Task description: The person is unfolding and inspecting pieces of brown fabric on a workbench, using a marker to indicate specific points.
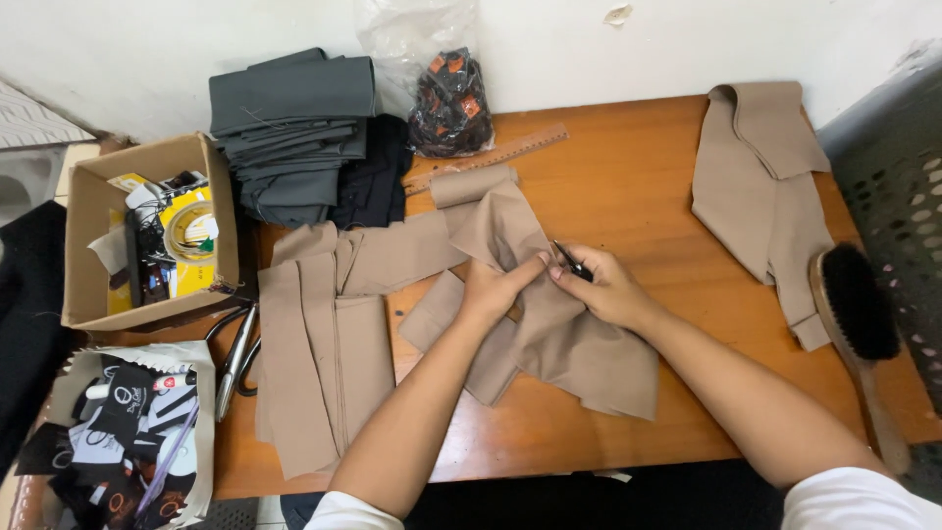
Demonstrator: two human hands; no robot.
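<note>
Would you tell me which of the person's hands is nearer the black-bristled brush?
Right. The right hand is the nearer, left of the brush; the left hand lies farther left, on the tan fabric.

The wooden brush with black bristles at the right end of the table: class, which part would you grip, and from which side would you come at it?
Probably the bare wooden handle of the brush. It points toward the table's near edge and slightly overhangs it, so approach from the near side. The bristled head lies at the far end, and the beige garment touches its left, leaving the handle the freest part.
</note>
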